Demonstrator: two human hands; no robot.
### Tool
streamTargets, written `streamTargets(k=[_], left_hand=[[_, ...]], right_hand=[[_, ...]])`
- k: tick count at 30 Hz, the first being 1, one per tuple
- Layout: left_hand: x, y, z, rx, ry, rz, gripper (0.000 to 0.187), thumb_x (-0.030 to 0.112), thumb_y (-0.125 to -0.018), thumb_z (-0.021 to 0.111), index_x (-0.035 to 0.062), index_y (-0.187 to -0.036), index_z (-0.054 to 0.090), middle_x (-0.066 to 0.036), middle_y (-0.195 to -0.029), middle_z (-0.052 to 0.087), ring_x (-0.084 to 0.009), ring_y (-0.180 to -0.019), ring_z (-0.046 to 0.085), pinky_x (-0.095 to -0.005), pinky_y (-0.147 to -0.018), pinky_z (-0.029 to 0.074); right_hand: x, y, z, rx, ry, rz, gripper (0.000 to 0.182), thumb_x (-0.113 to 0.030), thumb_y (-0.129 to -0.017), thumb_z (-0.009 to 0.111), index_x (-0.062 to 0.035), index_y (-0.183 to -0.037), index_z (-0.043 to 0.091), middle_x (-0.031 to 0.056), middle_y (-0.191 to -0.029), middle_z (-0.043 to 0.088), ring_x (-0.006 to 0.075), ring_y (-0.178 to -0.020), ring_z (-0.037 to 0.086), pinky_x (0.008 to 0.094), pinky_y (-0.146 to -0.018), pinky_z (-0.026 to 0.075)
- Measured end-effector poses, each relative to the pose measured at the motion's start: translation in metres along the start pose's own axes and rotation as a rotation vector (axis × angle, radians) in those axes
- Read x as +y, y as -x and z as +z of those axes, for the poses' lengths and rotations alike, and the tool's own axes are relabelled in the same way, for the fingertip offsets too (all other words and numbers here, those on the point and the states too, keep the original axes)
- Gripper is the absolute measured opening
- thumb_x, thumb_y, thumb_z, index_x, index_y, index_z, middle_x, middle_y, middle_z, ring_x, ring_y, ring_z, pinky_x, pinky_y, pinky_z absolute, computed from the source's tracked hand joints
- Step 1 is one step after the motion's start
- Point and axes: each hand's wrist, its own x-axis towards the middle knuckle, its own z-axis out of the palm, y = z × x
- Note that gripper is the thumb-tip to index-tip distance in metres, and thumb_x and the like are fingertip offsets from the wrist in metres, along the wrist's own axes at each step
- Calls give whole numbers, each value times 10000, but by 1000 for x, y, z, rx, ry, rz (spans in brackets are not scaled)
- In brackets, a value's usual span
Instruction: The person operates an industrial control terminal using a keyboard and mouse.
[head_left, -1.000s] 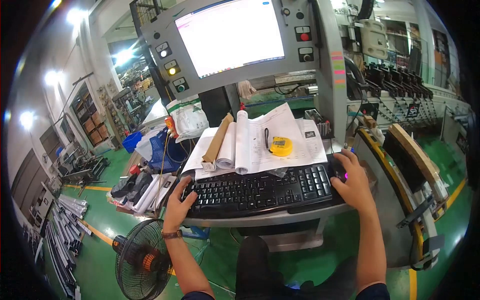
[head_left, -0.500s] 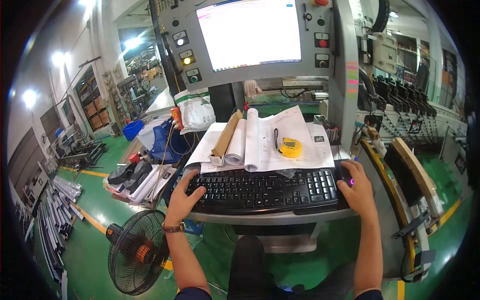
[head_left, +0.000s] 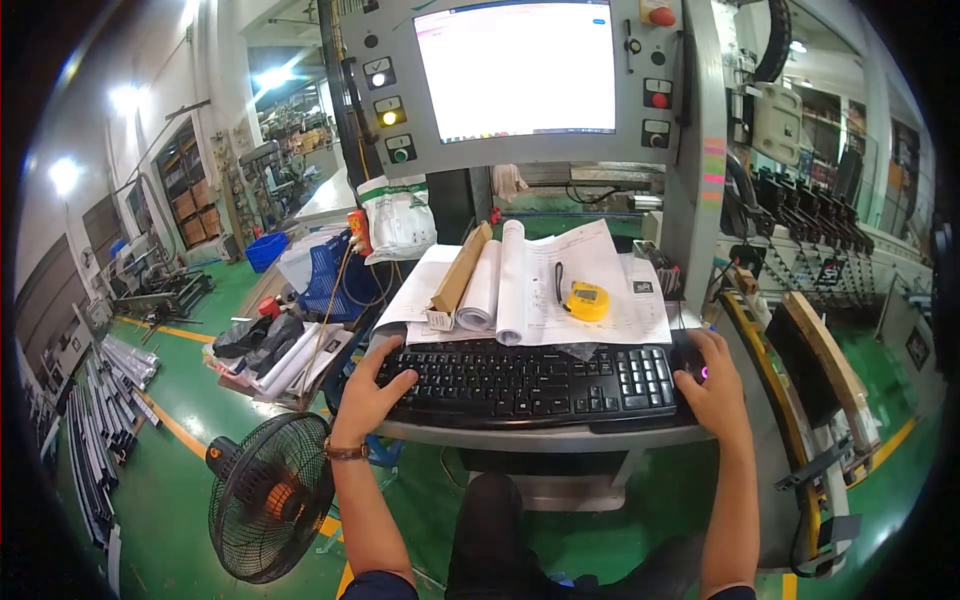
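Observation:
My left hand [head_left: 372, 395] rests at the left end of a black keyboard [head_left: 520, 385], fingers and thumb apart, holding nothing. At the keyboard's other end, my right hand [head_left: 718, 385] lies over a black computer mouse [head_left: 688, 356] with a small pink light, and covers part of it. Just behind the keys are printed sheets [head_left: 630, 300], two rolled papers [head_left: 511, 285], a long narrow cardboard box [head_left: 461, 268] and a yellow tape measure [head_left: 587, 301]. Above them a lit monitor [head_left: 518, 70] is set in a grey control panel.
A black fan [head_left: 272, 498] stands on the green floor at my left. Beyond it are a side table with rolls and black plastic [head_left: 265, 350], a blue crate [head_left: 330, 280] and metal profiles [head_left: 92, 450]. A machine rail [head_left: 765, 385] runs along my right.
The view has shifted slightly, so the panel and papers sit a little further right and lower. Both hands keep their places at the keyboard and mouse.

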Motion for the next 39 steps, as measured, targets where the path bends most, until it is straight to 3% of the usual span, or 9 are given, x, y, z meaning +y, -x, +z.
streamTargets(k=[16, 22, 25, 28, 31, 39], left_hand=[[-5, 0, 0, 7, -43, 32, 765, 446, -978, 859, 51, -1589, 622, -240, -1582, 651, -377, -1486, 605, -465, -1265, 440], [-3, 1, 1, 21, -65, 19, 750, 424, -977, 866, 56, -1585, 626, -236, -1561, 666, -372, -1462, 622, -460, -1251, 450], [-1, 1, 1, 22, -61, 13, 740, 410, -977, 868, 58, -1583, 629, -233, -1557, 669, -369, -1453, 626, -455, -1245, 454], [-2, 1, 2, 24, -64, 10, 736, 403, -976, 870, 59, -1582, 632, -230, -1563, 665, -365, -1452, 625, -454, -1240, 458], [-2, 1, 1, 18, -58, 6, 734, 400, -976, 870, 59, -1581, 633, -226, -1575, 656, -362, -1457, 620, -451, -1241, 457], [-8, 0, 2, 28, -37, 13, 728, 387, -973, 873, 52, -1576, 639, -216, -1593, 646, -355, -1476, 606, -443, -1254, 441]], right_hand=[[-6, 1, -2, 15, -7, 15, 613, -195, -893, 790, -53, -1476, 669, 199, -1584, 593, 417, -1336, 669, 476, -1047, 575], [-4, 2, -1, 6, 23, 39, 607, -161, -878, 792, -64, -1462, 661, 168, -1577, 603, 396, -1425, 625, 444, -1155, 512], [-4, 2, -1, 27, 12, 11, 616, -205, -873, 798, -54, -1458, 674, 207, -1581, 596, 447, -1364, 649, 507, -1140, 519], [-2, 1, -1, 28, 17, 2, 616, -204, -872, 798, -56, -1457, 675, 205, -1585, 594, 443, -1371, 646, 507, -1148, 515], [-8, 2, -3, 7, 6, 50, 593, -162, -883, 782, -52, -1454, 665, 181, -1572, 602, 406, -1453, 603, 454, -1211, 476], [-4, 1, -2, 12, 7, 27, 593, -202, -889, 792, -53, -1451, 675, 190, -1567, 607, 423, -1405, 628, 484, -1180, 495]])
